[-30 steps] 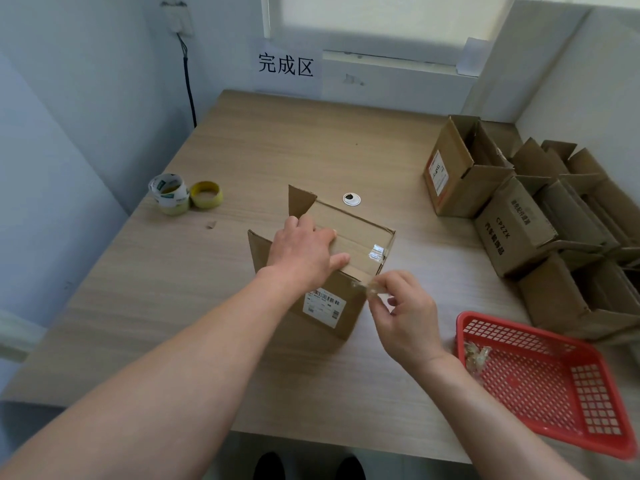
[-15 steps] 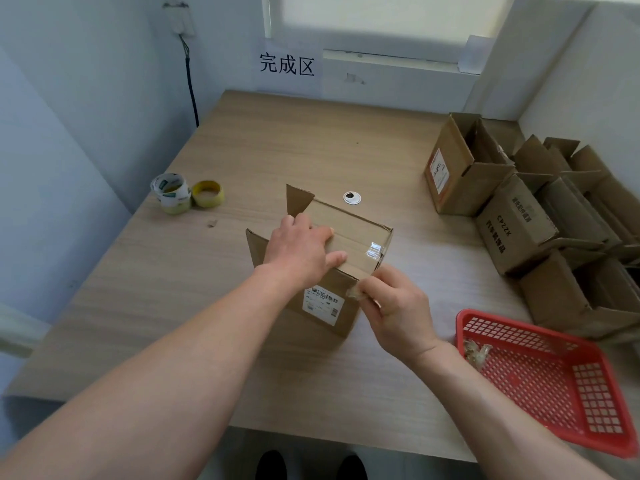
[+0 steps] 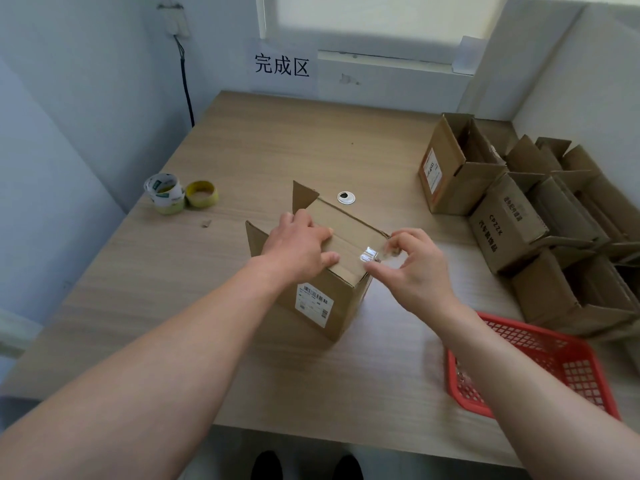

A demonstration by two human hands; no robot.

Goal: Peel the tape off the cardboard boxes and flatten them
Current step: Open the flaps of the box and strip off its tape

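The cardboard box (image 3: 332,289) stood mid-worktop (image 3: 242,150), a white barcode label (image 3: 313,303) on its near face. Behind it a wall sign (image 3: 282,65) read "完成区". To its right a stacked box (image 3: 502,220) read "CPZZK". The left hand (image 3: 298,245) pressed on the box's top, its grip loose. The right hand (image 3: 412,268) had its grip pinched on clear tape (image 3: 370,253) at the box's right top edge.

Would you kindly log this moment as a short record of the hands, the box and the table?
left hand: rests flat on the box top
right hand: pinches the clear tape at the box's right edge
box: on the table, taped face up
basket: red, right of the box
also: two tape rolls left, opened boxes right
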